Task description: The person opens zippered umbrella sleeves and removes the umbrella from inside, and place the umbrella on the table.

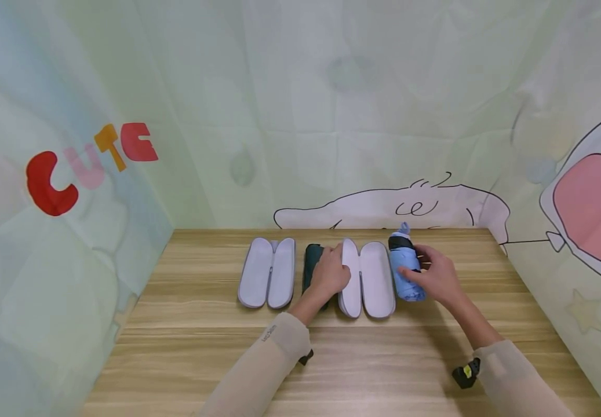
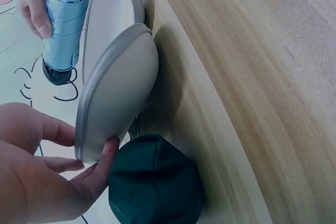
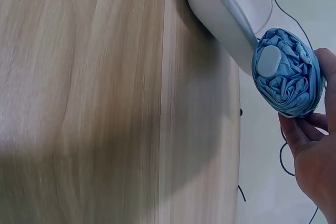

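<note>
My right hand (image 1: 438,277) holds a folded light-blue umbrella (image 1: 407,272) between thumb and fingers. The umbrella has a black band near its far end and a loop at the tip; in the right wrist view its bunched cloth end (image 3: 296,87) faces the camera. With my left hand (image 1: 330,272) I pinch the left half of an opened pale glasses case (image 1: 377,278) at its edge, and that half (image 2: 118,87) stands tilted up. A rolled dark-green umbrella (image 2: 155,182) lies just left of this case, partly hidden by my left hand in the head view.
A second opened glasses case (image 1: 255,272), grey-white inside, lies further left on the wooden table (image 1: 196,347). Behind the table's back edge hangs a printed cloth (image 1: 300,116) with a cartoon figure. More printed cloth (image 1: 8,278) encloses the left side.
</note>
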Available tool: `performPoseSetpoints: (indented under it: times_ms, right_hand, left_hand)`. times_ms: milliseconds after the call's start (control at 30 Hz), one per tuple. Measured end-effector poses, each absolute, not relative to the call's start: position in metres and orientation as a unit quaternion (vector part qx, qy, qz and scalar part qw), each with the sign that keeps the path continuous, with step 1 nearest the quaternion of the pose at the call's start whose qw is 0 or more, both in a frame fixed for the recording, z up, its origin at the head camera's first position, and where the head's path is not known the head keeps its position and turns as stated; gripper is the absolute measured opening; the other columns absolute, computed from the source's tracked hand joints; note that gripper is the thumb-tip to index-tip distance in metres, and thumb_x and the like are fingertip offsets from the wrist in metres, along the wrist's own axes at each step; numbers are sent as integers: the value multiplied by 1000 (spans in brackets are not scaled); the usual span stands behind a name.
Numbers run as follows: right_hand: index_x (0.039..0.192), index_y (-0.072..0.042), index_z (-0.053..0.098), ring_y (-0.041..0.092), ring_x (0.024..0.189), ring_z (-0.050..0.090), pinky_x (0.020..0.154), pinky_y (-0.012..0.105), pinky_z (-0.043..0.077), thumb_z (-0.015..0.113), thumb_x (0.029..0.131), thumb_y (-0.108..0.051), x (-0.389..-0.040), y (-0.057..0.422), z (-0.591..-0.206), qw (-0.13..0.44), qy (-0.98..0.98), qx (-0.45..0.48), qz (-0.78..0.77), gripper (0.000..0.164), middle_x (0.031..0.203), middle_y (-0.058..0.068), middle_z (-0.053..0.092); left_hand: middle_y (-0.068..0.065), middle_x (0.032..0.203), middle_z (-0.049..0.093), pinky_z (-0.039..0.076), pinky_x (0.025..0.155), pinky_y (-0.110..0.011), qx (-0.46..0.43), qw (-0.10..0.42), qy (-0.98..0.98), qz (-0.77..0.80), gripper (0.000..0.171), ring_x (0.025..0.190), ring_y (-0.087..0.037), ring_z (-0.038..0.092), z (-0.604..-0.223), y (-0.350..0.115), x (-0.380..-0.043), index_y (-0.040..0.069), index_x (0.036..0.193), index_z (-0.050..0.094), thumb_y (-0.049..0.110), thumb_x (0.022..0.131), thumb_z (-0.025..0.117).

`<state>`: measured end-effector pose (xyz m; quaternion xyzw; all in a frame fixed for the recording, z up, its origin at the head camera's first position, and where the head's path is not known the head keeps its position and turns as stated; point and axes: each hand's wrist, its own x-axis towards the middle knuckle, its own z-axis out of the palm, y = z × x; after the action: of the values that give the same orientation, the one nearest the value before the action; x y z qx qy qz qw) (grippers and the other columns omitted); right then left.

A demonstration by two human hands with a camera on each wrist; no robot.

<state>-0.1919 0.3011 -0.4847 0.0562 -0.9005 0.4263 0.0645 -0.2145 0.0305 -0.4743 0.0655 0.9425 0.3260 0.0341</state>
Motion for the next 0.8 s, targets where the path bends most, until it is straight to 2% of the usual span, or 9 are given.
performPoseSetpoints:
  times_ms: [333,567,800]
  right_hand:
    - [147,10,52,46,109,69,91,59,58,84,93,-32,-191,309,-486,73,-909,54,406,76,125,32,66]
    - [144,13,52,47,108,70,90,60,57,85,92,-26,-189,312,-489,83,-913,48,395,73,128,35,65]
    - [143,14,52,46,110,68,91,59,57,84,93,-28,-188,318,-495,69,-923,37,378,73,132,35,63]
  left_hand:
    - [-21,147,54,54,99,-48,59,37,941,332,62,113,-33,64,-473,30,-213,8,161,45,9,100,60]
    - [-20,147,55,54,99,-48,57,36,940,336,62,113,-34,64,-474,31,-212,9,161,46,9,101,60]
    - [-20,144,55,54,98,-48,57,35,937,343,62,111,-33,63,-476,31,-212,8,161,45,8,101,60]
